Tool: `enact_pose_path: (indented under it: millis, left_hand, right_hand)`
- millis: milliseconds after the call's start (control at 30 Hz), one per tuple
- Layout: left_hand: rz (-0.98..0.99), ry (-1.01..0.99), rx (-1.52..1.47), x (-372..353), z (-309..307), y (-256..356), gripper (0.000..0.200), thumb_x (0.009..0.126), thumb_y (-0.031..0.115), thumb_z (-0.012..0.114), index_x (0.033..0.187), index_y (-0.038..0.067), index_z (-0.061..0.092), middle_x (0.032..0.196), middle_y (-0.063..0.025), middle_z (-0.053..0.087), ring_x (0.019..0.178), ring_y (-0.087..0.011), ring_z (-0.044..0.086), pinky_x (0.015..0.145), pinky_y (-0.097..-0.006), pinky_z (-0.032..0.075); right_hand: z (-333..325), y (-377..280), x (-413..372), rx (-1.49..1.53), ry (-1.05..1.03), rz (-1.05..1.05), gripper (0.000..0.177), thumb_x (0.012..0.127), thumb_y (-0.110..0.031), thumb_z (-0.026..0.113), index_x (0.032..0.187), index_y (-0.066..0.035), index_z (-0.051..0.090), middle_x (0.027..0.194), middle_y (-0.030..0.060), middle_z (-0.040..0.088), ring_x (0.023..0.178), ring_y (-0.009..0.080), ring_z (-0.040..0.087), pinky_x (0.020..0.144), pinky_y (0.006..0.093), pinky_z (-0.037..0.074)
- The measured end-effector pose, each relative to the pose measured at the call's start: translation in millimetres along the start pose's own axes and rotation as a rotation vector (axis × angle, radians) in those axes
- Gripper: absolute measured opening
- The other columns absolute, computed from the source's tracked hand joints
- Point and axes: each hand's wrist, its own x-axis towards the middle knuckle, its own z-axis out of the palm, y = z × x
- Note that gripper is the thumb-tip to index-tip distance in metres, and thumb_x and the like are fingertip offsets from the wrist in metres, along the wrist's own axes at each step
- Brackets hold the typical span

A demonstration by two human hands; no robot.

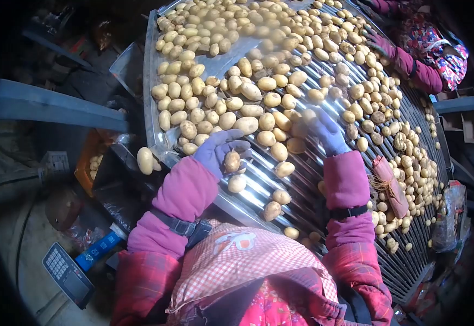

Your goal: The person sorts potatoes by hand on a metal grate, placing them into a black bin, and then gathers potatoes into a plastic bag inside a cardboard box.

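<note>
Many pale yellow potatoes lie over a sloping rack of metal bars. My left hand, in a purple glove, is at the rack's near left edge, its fingers curled round a brownish potato. A paler potato is just below it. My right hand, gloved in purple too, reaches over the middle of the bars, its fingers spread beside several potatoes. Glare and blur cover its fingertips. A reddish wrapped bundle lies on the right part of the rack.
A co-worker's gloved hand rests by the potatoes at the upper right. At the left are a blue metal beam, an orange crate and a scale display. A plastic bag hangs at the right.
</note>
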Motion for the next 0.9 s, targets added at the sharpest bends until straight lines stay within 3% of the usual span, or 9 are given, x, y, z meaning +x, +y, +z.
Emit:
enact_pose_path:
  millis: [133,200,333,400,433,533,600,767,900]
  left_hand:
    - [-0.002,-0.034,0.036,2,-3,0,0.044,0.092,0.035,0.047,0.124,0.005,0.047,0.100,-0.0157,0.061,0.084,-0.0282,0.061,0.066,-0.0394,0.052]
    - [-0.023,-0.042,0.014,2,-2,2,0.047,0.092,0.036,0.047,0.127,0.005,0.044,0.102,-0.0173,0.060,0.081,-0.0280,0.061,0.064,-0.0381,0.051]
    - [-0.042,-0.023,0.017,2,8,4,0.055,0.092,0.041,0.045,0.134,0.006,0.036,0.108,-0.0219,0.056,0.074,-0.0274,0.061,0.062,-0.0377,0.050]
    - [-0.044,0.042,0.085,1,16,7,0.059,0.089,0.044,0.046,0.134,0.007,0.035,0.112,-0.0185,0.054,0.074,-0.0229,0.059,0.059,-0.0328,0.051]
    - [-0.042,0.017,0.064,5,10,6,0.061,0.092,0.049,0.040,0.136,0.007,0.035,0.111,-0.0190,0.054,0.073,-0.0262,0.061,0.060,-0.0376,0.050]
    - [-0.013,0.062,0.142,6,8,6,0.062,0.092,0.050,0.036,0.137,0.008,0.034,0.112,-0.0171,0.054,0.072,-0.0251,0.060,0.060,-0.0364,0.051]
    - [-0.031,0.081,0.194,7,15,11,0.063,0.092,0.051,0.035,0.138,0.008,0.034,0.112,-0.0158,0.054,0.071,-0.0245,0.060,0.059,-0.0351,0.051]
    - [-0.043,0.020,0.153,6,4,6,0.061,0.091,0.048,0.041,0.137,0.010,0.035,0.110,-0.0146,0.057,0.073,-0.0240,0.059,0.062,-0.0365,0.051]
    - [-0.064,-0.042,0.083,9,-9,5,0.054,0.091,0.043,0.044,0.135,0.011,0.039,0.108,-0.0153,0.059,0.075,-0.0251,0.060,0.063,-0.0384,0.049]
  right_hand:
    - [19,-17,-1,0.135,-0.179,-0.139,0.045,0.093,-0.030,0.054,0.132,-0.009,0.046,0.121,0.0041,0.053,0.115,0.0137,0.045,0.098,0.0293,0.036]
    - [51,-32,-4,-0.037,-0.102,-0.198,0.046,0.089,-0.021,0.057,0.133,-0.010,0.046,0.122,0.0064,0.053,0.114,0.0177,0.048,0.098,0.0333,0.036]
    - [70,-28,35,-0.537,-0.029,-0.726,0.053,0.076,-0.011,0.062,0.127,-0.011,0.051,0.119,0.0157,0.055,0.109,0.0342,0.052,0.096,0.0416,0.040]
    - [78,-40,59,-0.791,0.216,-0.614,0.049,0.076,-0.015,0.063,0.123,-0.013,0.053,0.111,0.0121,0.059,0.101,0.0312,0.055,0.086,0.0435,0.044]
    - [87,-48,67,-0.803,0.273,-0.569,0.044,0.075,-0.019,0.064,0.118,-0.014,0.055,0.102,0.0084,0.062,0.092,0.0296,0.057,0.077,0.0450,0.045]
    - [124,-35,96,-1.061,0.200,-0.579,0.039,0.078,-0.041,0.061,0.107,-0.015,0.058,0.099,0.0104,0.062,0.090,0.0311,0.059,0.077,0.0471,0.045]
    - [134,-50,102,-1.215,0.165,-0.306,0.043,0.080,-0.051,0.056,0.107,-0.016,0.059,0.102,0.0113,0.061,0.097,0.0304,0.058,0.080,0.0487,0.045]
    - [114,-40,120,-0.985,0.031,-0.139,0.037,0.082,-0.049,0.055,0.102,-0.019,0.062,0.107,0.0105,0.060,0.104,0.0295,0.057,0.084,0.0483,0.045]
    - [102,-40,109,-0.916,-0.063,-0.222,0.034,0.085,-0.044,0.053,0.109,-0.020,0.060,0.099,0.0131,0.062,0.095,0.0332,0.059,0.082,0.0441,0.046]
